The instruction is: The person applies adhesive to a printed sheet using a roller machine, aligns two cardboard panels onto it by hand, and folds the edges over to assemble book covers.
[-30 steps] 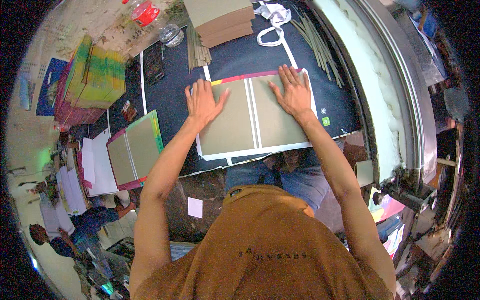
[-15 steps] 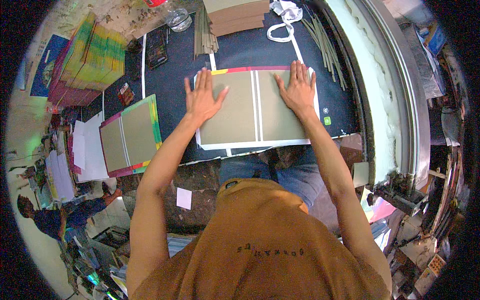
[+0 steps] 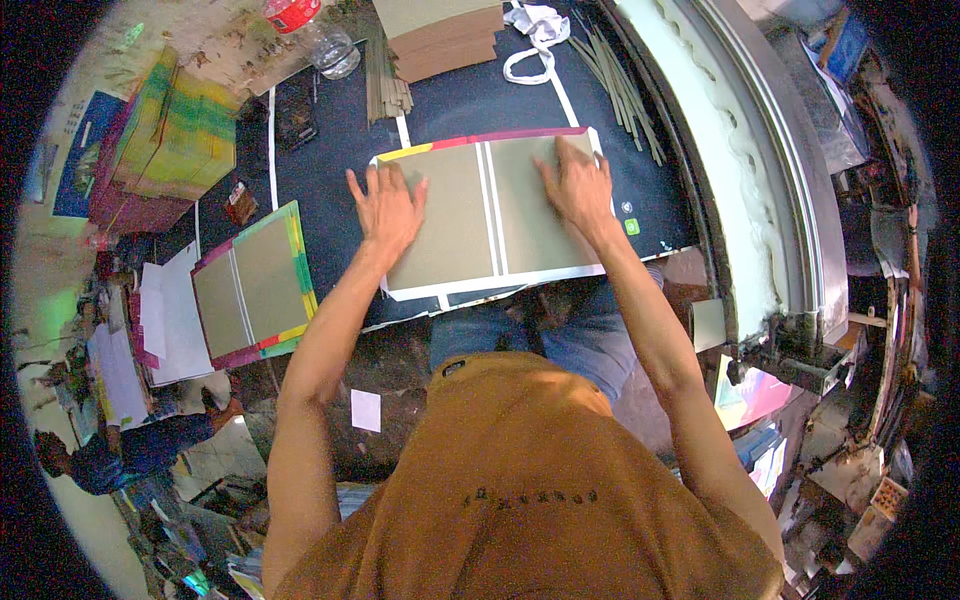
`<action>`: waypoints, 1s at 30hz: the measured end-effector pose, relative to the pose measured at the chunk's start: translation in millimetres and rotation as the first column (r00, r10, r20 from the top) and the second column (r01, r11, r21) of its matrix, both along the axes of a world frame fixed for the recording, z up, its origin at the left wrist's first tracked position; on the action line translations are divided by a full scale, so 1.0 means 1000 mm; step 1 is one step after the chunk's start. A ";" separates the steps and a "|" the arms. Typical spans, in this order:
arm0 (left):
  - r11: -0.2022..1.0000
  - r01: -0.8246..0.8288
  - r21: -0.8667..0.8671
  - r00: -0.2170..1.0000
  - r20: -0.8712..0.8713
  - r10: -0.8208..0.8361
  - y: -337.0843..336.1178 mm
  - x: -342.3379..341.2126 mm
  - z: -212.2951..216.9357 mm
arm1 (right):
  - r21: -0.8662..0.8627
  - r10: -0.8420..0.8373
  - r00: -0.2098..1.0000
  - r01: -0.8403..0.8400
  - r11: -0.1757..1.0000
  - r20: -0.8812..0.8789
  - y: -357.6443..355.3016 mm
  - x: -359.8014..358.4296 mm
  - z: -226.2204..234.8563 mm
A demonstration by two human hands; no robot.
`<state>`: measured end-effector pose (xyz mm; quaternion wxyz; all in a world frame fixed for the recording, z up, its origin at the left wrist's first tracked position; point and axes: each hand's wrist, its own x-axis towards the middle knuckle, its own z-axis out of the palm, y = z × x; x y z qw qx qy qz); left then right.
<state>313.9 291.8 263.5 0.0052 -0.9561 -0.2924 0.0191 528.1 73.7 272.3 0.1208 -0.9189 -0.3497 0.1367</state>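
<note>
A book cover (image 3: 450, 217) lies on the dark table in front of me. Two grey-brown boards are set in it, with narrow white strips between them. Along its far side runs a folded yellow, red and maroon edge; a white margin shows on the near side. My left hand (image 3: 390, 212) rests on the left board near its outer edge, fingers spread. On the right board, close to the far right corner, is my right hand (image 3: 582, 190), its fingers bent and slightly blurred, the thumb apart. I see nothing held in either hand.
Another cover (image 3: 250, 280) with coloured edges lies at left, beside white sheets (image 3: 185, 315). Behind are a stack of yellow-green covers (image 3: 180, 135), a plastic bottle (image 3: 335, 55), board strips (image 3: 385, 85) and stacked brown boards (image 3: 440, 45). A white cloth (image 3: 535, 35) and thin strips (image 3: 620, 90) lie far right.
My right hand has gone from flat with fingers stretched to bent fingers on the board. My left hand has drawn back slightly toward me. The whole view has shifted a little.
</note>
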 end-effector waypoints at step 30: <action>0.793 0.602 0.095 0.777 0.156 -0.609 -0.013 -0.117 -0.021 | 0.122 0.313 0.923 -0.345 0.931 0.223 -0.139 -0.052 0.001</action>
